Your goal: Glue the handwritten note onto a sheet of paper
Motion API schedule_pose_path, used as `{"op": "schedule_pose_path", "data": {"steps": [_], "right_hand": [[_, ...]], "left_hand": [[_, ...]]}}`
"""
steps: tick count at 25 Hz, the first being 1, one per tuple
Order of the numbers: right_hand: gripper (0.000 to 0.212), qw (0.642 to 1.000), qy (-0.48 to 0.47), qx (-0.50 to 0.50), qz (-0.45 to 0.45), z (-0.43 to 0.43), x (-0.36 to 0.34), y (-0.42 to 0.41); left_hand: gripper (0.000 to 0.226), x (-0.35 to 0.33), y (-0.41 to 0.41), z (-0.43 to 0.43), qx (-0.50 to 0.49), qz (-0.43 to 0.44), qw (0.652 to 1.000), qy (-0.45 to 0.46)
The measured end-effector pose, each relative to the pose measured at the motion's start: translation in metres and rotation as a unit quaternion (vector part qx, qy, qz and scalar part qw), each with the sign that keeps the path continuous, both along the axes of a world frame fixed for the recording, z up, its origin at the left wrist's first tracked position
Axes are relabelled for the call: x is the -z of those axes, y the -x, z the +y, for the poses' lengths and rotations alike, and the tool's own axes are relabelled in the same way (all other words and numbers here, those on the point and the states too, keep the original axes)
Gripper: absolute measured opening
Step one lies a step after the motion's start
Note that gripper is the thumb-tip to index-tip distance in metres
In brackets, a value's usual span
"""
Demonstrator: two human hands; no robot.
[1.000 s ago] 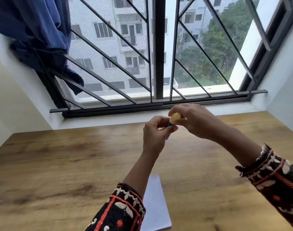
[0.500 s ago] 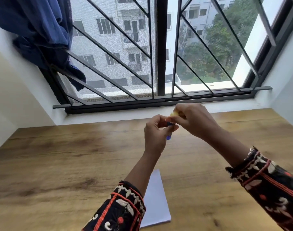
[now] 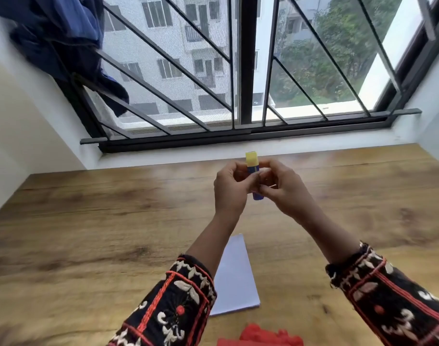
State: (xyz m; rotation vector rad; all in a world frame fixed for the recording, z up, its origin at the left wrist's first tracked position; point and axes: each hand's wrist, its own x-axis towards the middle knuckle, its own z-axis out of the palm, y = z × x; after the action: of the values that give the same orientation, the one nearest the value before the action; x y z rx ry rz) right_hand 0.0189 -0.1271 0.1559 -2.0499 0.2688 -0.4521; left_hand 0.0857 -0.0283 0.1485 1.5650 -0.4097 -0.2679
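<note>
A glue stick (image 3: 253, 168) with a blue body and a yellow cap stands upright between my hands, above the wooden table (image 3: 88, 233). My left hand (image 3: 232, 189) grips its body from the left. My right hand (image 3: 282, 189) holds it from the right, lower on the blue body. The yellow cap sits on top and sticks out above my fingers. A white stack of paper (image 3: 234, 278) lies on the table below my arms, partly hidden by my left sleeve. No handwritten note is visible.
A barred window (image 3: 238, 71) runs along the table's far edge, above a white sill. Blue cloth (image 3: 58, 33) hangs over the bars at upper left. Red fabric (image 3: 261, 337) shows at the bottom edge. White walls close in both sides.
My right hand has dropped from the yellow cap to the stick's lower body, so the cap now shows above my fingers. The view has tilted down a little.
</note>
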Motion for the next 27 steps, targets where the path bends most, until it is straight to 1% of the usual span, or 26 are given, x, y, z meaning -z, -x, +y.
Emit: {"op": "schedule_pose_path", "data": {"steps": [1,3,6,8,10,13,18,22,27], "right_hand": [[0.039,1.0,0.009,0.027,0.008,0.001,0.004,0.0],[0.037,0.996,0.022,0.061,0.056,0.001,0.014,-0.001],[0.04,0.981,0.036,0.097,0.164,-0.002,0.038,0.005],[0.043,0.965,0.039,0.112,0.234,-0.004,0.056,0.011],[0.045,0.952,0.026,0.114,0.283,-0.004,0.072,0.016],[0.047,0.936,0.031,0.108,0.334,-0.001,0.091,0.021],[0.046,0.917,0.055,0.107,0.381,0.004,0.112,0.031],[0.047,0.91,0.087,0.123,0.385,0.011,0.123,0.038],[0.053,0.906,0.115,0.118,0.39,0.015,0.133,0.041]], "left_hand": [[0.026,0.002,-0.001,0.001,0.011,-0.008,0.999,-0.031],[0.038,0.01,-0.004,0.008,0.005,-0.06,0.99,-0.127],[0.052,0.028,-0.009,0.023,-0.029,-0.175,0.95,-0.257],[0.057,0.038,-0.012,0.032,-0.037,-0.229,0.921,-0.313],[0.059,0.048,-0.012,0.037,-0.039,-0.261,0.899,-0.35],[0.061,0.059,-0.011,0.041,-0.035,-0.284,0.874,-0.393],[0.061,0.072,-0.012,0.047,-0.023,-0.306,0.854,-0.42],[0.061,0.076,-0.014,0.049,-0.027,-0.308,0.852,-0.422],[0.061,0.083,-0.015,0.052,-0.02,-0.3,0.849,-0.434]]}}
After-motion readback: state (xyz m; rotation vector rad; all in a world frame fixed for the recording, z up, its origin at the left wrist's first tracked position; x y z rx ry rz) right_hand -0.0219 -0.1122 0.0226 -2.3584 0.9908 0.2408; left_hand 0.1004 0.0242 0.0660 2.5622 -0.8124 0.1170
